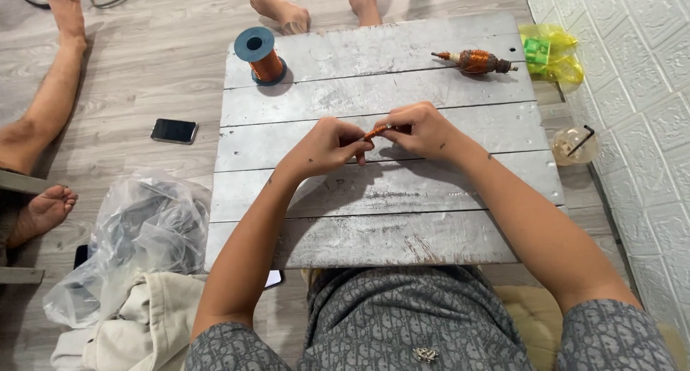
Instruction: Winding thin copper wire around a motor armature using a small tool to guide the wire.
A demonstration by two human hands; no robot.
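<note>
My left hand [327, 146] and my right hand [420, 131] meet over the middle of a low grey wooden board [374, 234]. Together they pinch a small orange, copper-wound part [376, 131] between the fingertips; most of it is hidden by my fingers. A blue spool of copper wire [261, 56] stands upright at the board's far left corner. A wound motor armature [476, 61] with a shaft lies on its side at the far right of the board.
A black phone [174, 131] lies on the floor left of the board. A clear plastic bag [144, 234] and pale cloth [144, 321] sit near my left. A yellow-green bag [550, 55] and a lidded drink cup [575, 145] rest by the white wall. Other people's bare feet [284, 11] and legs [43, 105] surround the board.
</note>
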